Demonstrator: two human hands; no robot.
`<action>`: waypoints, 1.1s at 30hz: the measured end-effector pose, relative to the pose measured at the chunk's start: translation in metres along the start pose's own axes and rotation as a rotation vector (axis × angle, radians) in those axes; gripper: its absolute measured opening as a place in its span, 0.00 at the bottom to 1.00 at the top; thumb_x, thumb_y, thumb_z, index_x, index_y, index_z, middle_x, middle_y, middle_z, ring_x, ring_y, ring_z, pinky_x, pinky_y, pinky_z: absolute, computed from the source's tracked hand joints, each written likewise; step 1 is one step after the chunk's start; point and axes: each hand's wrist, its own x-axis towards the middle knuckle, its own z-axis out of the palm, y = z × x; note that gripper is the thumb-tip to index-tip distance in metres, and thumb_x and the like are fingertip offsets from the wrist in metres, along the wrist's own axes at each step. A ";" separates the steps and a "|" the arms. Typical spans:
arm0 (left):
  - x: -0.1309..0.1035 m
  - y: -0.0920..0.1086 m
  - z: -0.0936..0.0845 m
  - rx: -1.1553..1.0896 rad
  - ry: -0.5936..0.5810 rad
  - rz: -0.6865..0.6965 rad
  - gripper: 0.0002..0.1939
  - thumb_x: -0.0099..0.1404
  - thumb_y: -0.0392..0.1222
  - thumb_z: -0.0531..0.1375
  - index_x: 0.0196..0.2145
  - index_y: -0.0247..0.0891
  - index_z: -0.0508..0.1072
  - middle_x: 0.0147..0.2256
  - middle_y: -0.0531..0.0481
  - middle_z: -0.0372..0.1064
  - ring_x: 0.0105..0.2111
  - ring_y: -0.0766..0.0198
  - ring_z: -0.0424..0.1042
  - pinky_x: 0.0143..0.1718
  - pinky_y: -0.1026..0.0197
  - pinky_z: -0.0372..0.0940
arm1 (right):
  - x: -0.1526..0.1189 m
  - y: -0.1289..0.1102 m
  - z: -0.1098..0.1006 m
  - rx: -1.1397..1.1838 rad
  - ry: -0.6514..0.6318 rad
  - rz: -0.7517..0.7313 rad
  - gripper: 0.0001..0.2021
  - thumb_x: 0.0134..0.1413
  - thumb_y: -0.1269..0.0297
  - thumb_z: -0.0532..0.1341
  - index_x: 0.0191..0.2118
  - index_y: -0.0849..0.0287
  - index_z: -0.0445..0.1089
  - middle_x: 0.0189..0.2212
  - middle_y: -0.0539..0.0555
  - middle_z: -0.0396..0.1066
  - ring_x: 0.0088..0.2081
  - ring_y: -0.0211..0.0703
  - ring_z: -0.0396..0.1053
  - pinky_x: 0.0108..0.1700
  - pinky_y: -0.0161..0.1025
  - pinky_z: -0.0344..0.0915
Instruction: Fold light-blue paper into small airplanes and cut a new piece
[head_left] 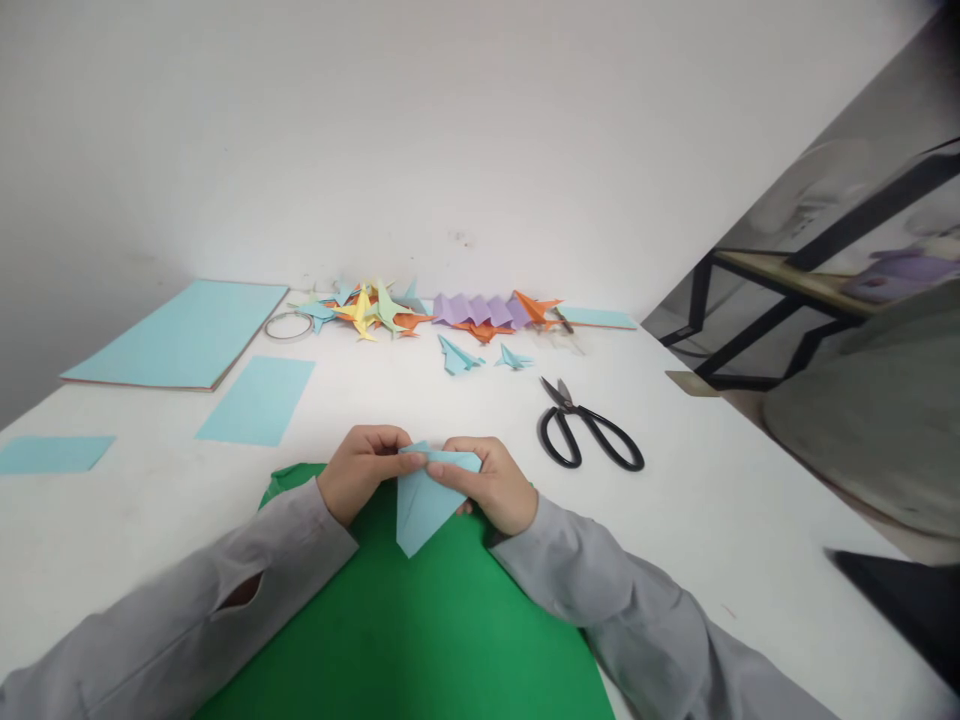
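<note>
A partly folded piece of light blue paper (429, 508) is held between both hands over a green sheet (420, 630). My left hand (366, 470) pinches its upper left edge between thumb and fingers. On the upper right, my right hand (499, 484) grips the paper with the thumb on top and the fingers behind. Both thumbs nearly meet at the top edge. The paper tapers to a blunt tip pointing down. Its back side is hidden from me.
Black-handled scissors (589, 425) lie right of my hands. Two blue folded paper pieces (459, 357) rest beyond. Colourful origami (375, 310) and a purple pleated strip (480, 311) line the wall. Left are a blue paper stack (180, 335), a blue sheet (259, 400) and a smaller piece (56, 454).
</note>
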 end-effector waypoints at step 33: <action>0.004 -0.002 0.002 -0.157 0.180 0.109 0.08 0.45 0.40 0.67 0.23 0.34 0.75 0.21 0.53 0.70 0.21 0.70 0.67 0.24 0.66 0.63 | 0.006 0.008 0.000 0.102 0.155 -0.152 0.11 0.37 0.61 0.67 0.28 0.62 0.71 0.22 0.50 0.70 0.25 0.36 0.64 0.29 0.35 0.61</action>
